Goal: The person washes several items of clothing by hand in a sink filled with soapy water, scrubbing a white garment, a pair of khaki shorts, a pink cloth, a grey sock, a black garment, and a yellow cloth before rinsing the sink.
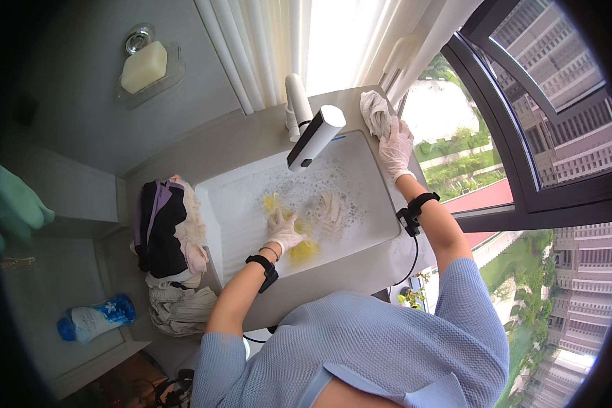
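Note:
My left hand [285, 232], in a thin translucent glove, is dipped in the soapy water of a white sink [239, 239]. It lies over a yellow cloth [304, 251], which shows on both sides of the hand; whether the fingers grip it is unclear. Beside it a pale cloth [329, 209] lies in the suds. My right hand [399, 148], gloved alike, is at the counter's back right corner, its thumb and fingers on a bunched grey-white cloth [376, 113].
A white faucet [316, 137] reaches over the sink. Clothes [166, 229] are heaped on the left counter, with a grey garment [181, 309] hanging over the front. A blue-and-white bottle [97, 319] lies at left. Soap [144, 67] sits in a wall dish. An open window [530, 102] is at right.

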`<state>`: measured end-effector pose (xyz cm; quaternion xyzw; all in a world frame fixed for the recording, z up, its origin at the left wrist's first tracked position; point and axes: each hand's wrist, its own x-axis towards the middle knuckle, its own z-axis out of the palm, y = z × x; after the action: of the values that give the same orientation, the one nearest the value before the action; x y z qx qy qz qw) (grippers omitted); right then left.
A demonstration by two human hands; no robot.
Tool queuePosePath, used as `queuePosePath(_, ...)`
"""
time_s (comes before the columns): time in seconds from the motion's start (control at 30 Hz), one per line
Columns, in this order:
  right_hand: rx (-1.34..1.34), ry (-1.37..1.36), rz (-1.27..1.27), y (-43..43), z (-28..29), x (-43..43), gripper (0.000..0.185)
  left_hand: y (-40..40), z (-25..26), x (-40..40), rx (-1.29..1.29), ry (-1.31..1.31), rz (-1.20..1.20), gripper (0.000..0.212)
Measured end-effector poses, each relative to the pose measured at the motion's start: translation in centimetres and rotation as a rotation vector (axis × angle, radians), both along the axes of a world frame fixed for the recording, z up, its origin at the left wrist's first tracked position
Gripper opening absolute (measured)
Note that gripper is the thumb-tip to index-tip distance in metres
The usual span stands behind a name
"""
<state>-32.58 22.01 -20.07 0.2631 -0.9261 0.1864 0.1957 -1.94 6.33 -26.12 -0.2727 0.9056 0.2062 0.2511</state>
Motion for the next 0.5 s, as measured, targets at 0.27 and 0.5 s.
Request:
queuePosePath(0.27, 0.493, -0.770, 0.592, -3.5, -7.7, 10.3, 0.049, 0.0, -2.0, -1.8, 0.430, -0.193, -0.638, 0.052)
queuePosePath(0.5, 0.430, -1.064, 0.822, -5.6, -11.1, 9.7, 0.047, -7.2, -2.6, -2.1, 0.312, 0.248, 0.397, 0.041)
